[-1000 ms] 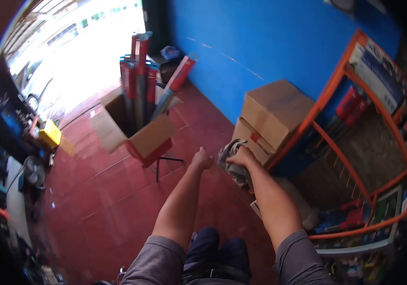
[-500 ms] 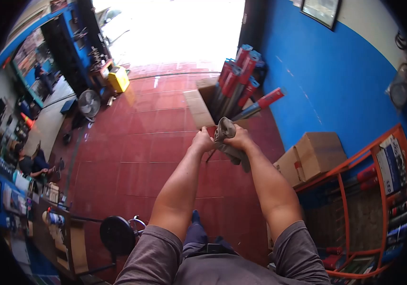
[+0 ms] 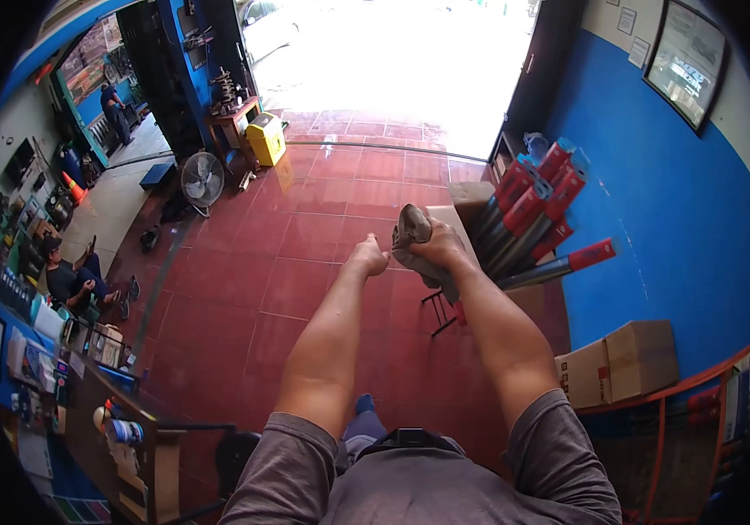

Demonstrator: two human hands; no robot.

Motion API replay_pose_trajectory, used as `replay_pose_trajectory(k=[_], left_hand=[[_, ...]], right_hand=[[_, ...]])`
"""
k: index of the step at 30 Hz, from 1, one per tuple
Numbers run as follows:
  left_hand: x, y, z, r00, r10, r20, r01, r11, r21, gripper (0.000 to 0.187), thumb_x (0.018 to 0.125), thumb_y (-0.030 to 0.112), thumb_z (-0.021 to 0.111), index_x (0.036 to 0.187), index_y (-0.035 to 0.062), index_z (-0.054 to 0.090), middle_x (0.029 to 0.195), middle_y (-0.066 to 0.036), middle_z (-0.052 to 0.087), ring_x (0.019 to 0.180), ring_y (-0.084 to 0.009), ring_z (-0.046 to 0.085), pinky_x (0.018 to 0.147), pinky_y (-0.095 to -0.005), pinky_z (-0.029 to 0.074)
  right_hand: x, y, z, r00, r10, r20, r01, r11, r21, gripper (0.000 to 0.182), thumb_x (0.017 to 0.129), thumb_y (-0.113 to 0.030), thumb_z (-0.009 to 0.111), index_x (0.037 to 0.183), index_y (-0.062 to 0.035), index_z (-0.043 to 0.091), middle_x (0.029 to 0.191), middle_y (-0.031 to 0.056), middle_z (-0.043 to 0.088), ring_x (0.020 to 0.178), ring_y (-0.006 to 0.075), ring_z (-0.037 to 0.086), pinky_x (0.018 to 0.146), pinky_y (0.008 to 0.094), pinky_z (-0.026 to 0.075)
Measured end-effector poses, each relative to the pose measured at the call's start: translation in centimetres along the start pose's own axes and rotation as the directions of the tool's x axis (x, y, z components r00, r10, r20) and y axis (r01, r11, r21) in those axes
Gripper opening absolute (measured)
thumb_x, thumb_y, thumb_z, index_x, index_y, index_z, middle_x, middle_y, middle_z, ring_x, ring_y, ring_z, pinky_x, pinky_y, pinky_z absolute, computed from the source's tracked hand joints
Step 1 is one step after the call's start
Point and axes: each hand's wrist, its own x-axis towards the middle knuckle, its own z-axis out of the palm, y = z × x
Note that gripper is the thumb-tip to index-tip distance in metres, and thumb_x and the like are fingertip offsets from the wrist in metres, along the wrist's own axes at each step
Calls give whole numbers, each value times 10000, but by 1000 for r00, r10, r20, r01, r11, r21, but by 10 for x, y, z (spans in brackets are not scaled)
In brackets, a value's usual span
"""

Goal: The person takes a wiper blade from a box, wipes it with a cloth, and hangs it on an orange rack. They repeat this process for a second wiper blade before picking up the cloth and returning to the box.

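Note:
A bundled grey-brown cloth [image 3: 412, 234] is gripped in my right hand [image 3: 443, 245], its lower folds hanging below the fingers. My left hand [image 3: 370, 256] is held out just left of the cloth, apart from it, with its fingers curled together; whether something small is between them cannot be made out. Beyond my right hand stands an open cardboard box [image 3: 471, 208] holding several long dark tubes with red ends [image 3: 527, 204].
A yellow bin [image 3: 266, 140] and a standing fan [image 3: 203, 181] are ahead on the left. One person [image 3: 73, 280] sits at far left; another [image 3: 115, 114] stands farther back. Closed cartons [image 3: 642, 359] rest on an orange rack at right. A desk [image 3: 99, 394] is lower left.
My left hand has come off the cloth, which stays in my right hand. The view has turned left, so the box and tubes appear farther right.

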Motion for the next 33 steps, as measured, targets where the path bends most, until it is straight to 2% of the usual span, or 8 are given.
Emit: replay_pose_trajectory(k=[2, 5, 9, 18, 24, 26, 30, 33], left_hand=[[32, -13, -15, 999, -32, -25, 30, 998, -58, 697, 944, 304, 671, 1492, 4, 364, 1452, -278, 500, 1373, -387, 476, 1132, -437, 416], [77, -19, -34, 1000, -5, 26, 6, 1000, -15, 766, 955, 335, 652, 1543, 12, 283, 1459, -277, 493, 1370, -381, 483, 1124, -435, 431], [150, -8, -49, 995, 54, 87, -53, 999, -13, 726, 954, 344, 655, 1507, -7, 342, 1466, -274, 486, 1377, -378, 475, 1128, -434, 427], [314, 106, -50, 923, 304, 237, -336, 935, 110, 633, 953, 323, 637, 1444, -20, 432, 1433, -261, 526, 1342, -374, 513, 1113, -420, 440], [379, 204, -20, 790, 505, 346, -543, 840, 14, 568, 915, 317, 681, 1353, -9, 527, 1333, -242, 610, 1262, -363, 579, 1050, -417, 482], [401, 228, 0, 687, 611, 393, -680, 731, 53, 576, 926, 373, 660, 1359, 13, 538, 1307, -233, 629, 1249, -355, 590, 1037, -416, 478], [434, 264, 33, 533, 693, 486, -763, 642, -78, 568, 889, 371, 686, 1307, 1, 580, 1203, -246, 678, 1160, -359, 648, 977, -410, 520], [464, 273, 56, 393, 746, 538, -851, 517, -94, 551, 881, 346, 689, 1302, 6, 587, 1122, -251, 706, 1090, -347, 686, 945, -418, 538]], right_hand=[[26, -16, 6, 1000, -21, -2, 21, 999, 30, 794, 656, -404, 835, 1330, -61, 593, 1232, 199, 681, 1175, 340, 643, 996, 410, 509], [68, -29, 11, 997, 35, 73, -37, 999, 37, 842, 662, -428, 833, 1398, -127, 554, 1313, 159, 647, 1256, 313, 594, 1043, 416, 485], [128, -22, 11, 994, 65, 92, -72, 994, 76, 789, 657, -455, 824, 1339, -126, 601, 1234, 157, 692, 1179, 323, 647, 1012, 418, 506], [243, 91, -43, 915, 358, -185, -337, 931, 137, 790, 638, -478, 828, 1308, -104, 640, 1227, 190, 692, 1167, 326, 655, 1018, 407, 510], [247, 144, -90, 785, 557, -271, -511, 830, 224, 825, 636, -448, 844, 1345, -99, 606, 1253, 212, 675, 1181, 333, 649, 1036, 418, 511], [247, 175, -86, 702, 616, -357, -544, 788, 288, 763, 638, -465, 846, 1279, -104, 642, 1240, 197, 682, 1178, 337, 647, 1017, 411, 512], [230, 191, -85, 517, 717, -468, -666, 680, 306, 806, 624, -442, 864, 1298, -72, 623, 1249, 207, 675, 1173, 343, 647, 1011, 413, 512], [223, 212, -63, 440, 733, -519, -622, 666, 413, 813, 619, -403, 874, 1303, -50, 614, 1229, 219, 679, 1158, 348, 654, 1003, 416, 512]])
